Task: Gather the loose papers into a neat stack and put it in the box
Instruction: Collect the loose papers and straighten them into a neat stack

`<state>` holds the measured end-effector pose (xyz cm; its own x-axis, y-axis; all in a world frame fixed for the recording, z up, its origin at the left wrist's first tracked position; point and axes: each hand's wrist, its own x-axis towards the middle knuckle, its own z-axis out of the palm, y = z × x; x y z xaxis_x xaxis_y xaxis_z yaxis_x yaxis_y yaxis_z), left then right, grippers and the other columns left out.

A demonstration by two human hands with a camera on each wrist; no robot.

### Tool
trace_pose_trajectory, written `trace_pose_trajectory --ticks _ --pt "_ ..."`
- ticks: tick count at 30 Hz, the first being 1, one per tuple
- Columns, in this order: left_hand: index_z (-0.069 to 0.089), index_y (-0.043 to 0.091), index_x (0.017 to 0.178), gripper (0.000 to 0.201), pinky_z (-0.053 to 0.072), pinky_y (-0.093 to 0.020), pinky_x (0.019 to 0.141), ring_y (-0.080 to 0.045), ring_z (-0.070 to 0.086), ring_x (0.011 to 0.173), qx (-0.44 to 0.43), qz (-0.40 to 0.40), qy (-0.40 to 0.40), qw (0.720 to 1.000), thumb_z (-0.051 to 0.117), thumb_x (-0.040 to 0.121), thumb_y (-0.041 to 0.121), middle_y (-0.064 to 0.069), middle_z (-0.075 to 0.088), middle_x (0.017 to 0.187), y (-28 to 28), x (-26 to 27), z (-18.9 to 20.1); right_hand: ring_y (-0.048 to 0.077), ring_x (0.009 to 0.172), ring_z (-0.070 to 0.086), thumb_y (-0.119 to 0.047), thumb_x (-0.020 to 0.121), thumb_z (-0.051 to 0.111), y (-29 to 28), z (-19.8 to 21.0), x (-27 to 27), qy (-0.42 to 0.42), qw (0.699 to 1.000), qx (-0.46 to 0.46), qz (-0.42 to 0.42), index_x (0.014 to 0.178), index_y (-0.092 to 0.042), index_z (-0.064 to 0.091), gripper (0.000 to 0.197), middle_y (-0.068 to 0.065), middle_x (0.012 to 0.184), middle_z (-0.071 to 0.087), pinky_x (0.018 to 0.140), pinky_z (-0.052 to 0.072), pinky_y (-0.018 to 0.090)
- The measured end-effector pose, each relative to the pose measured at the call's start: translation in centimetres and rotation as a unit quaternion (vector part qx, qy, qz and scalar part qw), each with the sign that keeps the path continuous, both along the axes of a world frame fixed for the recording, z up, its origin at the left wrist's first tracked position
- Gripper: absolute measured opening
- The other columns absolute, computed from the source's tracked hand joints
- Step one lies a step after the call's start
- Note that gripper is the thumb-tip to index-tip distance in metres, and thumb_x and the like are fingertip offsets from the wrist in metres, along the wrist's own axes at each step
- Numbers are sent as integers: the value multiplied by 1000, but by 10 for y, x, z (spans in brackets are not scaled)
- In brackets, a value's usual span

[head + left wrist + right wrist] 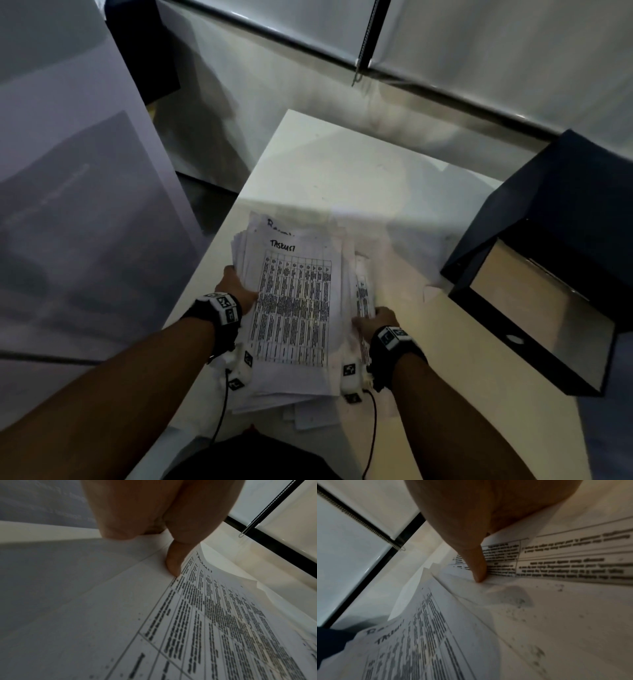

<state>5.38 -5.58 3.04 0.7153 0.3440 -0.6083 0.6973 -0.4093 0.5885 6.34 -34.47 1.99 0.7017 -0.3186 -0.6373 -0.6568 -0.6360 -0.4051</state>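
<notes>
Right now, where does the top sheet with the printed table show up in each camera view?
Head: top sheet lies centre, between both hands.
Left wrist: lower right, under the thumb.
Right wrist: lower left.
Shared landmark: handwritten heading at the sheet's top, in all three.

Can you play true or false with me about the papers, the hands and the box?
1. Both hands are holding the paper stack. True: the left hand grips its left edge and the right hand its right edge.
2. The stack is already inside the box. False: it is over the white table, and the dark box sits apart, to the right.
3. The top sheet has a printed table on it. True.
4. The papers are bright red. False: they are white with black print.
5. The stack is perfectly neat. False: sheet edges stick out unevenly.
</notes>
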Motion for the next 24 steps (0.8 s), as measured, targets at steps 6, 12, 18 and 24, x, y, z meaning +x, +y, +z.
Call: trace_pose_trajectory --ticks 6,12,18,24 --pt "36 10 133 72 46 -33 84 -25 51 91 -9 -12 -6 1000 80 78 26 -14 57 115 11 1 -9 31 87 65 -20 83 69 -17 68 12 -138 985 -106 9 106 -5 66 27 16 103 70 71 42 24" --pt "49 9 123 67 55 -40 85 -30 61 95 23 -28 4 999 81 66 24 -8 60 102 21 6 -16 32 95 65 -26 83 72 -58 175 43 -359 924 -132 -15 114 -6 60 38 17 107 67 75 42 27" --pt "38 8 137 69 45 -31 86 -32 56 111 -9 -67 -2 998 75 81 19 -9 55 121 -1 10 -13 29 84 65 -30 80 76 -62 125 48 -282 956 2 -76 113 -6 59 44 19 109 66 67 48 30" --pt "40 4 137 43 40 -27 81 -35 56 113 -12 -31 -10 999 54 97 14 -20 56 130 -23 4 -16 36 107 61 -19 77 80 -9 40 15 -133 976 64 -158 125 -2 54 57 21 124 61 88 51 38"
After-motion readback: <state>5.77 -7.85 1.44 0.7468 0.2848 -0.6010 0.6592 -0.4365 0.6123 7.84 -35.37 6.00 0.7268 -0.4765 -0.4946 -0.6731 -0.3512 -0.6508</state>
